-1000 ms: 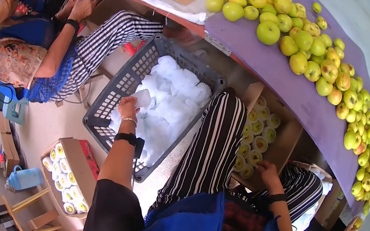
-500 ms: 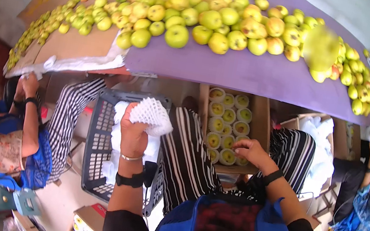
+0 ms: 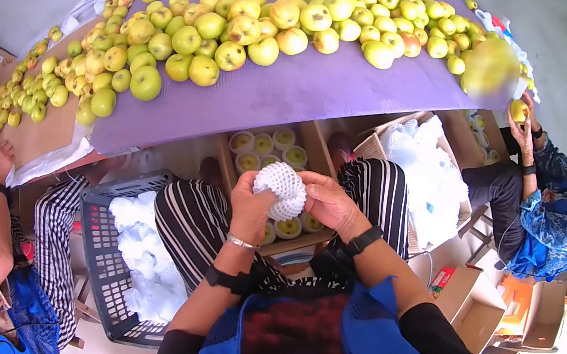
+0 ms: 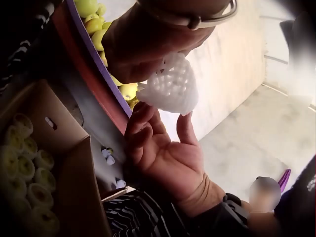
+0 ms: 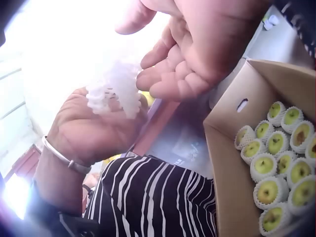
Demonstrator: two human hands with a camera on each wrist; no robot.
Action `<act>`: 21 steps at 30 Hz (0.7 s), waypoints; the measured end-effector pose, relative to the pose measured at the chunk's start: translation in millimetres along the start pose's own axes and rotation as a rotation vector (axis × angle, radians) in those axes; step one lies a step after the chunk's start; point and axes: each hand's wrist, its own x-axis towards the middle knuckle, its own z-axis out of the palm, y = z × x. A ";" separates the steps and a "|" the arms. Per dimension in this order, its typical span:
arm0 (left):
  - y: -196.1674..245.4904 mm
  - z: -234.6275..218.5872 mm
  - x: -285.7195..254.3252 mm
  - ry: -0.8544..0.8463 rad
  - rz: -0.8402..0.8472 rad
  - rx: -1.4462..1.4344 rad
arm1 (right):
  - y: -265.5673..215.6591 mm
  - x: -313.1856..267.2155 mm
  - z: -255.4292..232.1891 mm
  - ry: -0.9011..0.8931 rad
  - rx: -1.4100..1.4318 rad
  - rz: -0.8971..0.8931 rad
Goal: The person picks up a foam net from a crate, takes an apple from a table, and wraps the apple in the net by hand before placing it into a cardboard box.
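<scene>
In the head view a white foam net (image 3: 281,190) is held up in front of the body. The left hand (image 3: 250,209) grips it from the left, thumb on the net. The right hand (image 3: 327,201) is at its other side. The left wrist view shows the right hand's fingertips at the lower edge of the net (image 4: 173,86). In the right wrist view the right hand (image 5: 197,54) has loosely bent fingers beside the net (image 5: 116,91), which rests in the left hand (image 5: 96,123). Whether the right fingers pinch the net cannot be told.
Many yellow-green apples (image 3: 211,26) lie on a purple-covered table (image 3: 360,84). Below stand a box (image 5: 229,163) of net-wrapped apples, a dark crate (image 3: 103,263) of foam nets at the left and a box of white nets (image 3: 425,168) at the right. People sit on both sides.
The left hand has carried the foam net from the crate to the front of the body. The right hand has moved from the apple box to the net. The head view has swung right.
</scene>
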 end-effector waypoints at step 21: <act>-47.5 -27.2 9.1 0.152 0.078 0.263 | 24.6 20.0 -41.0 0.668 -1.301 -0.326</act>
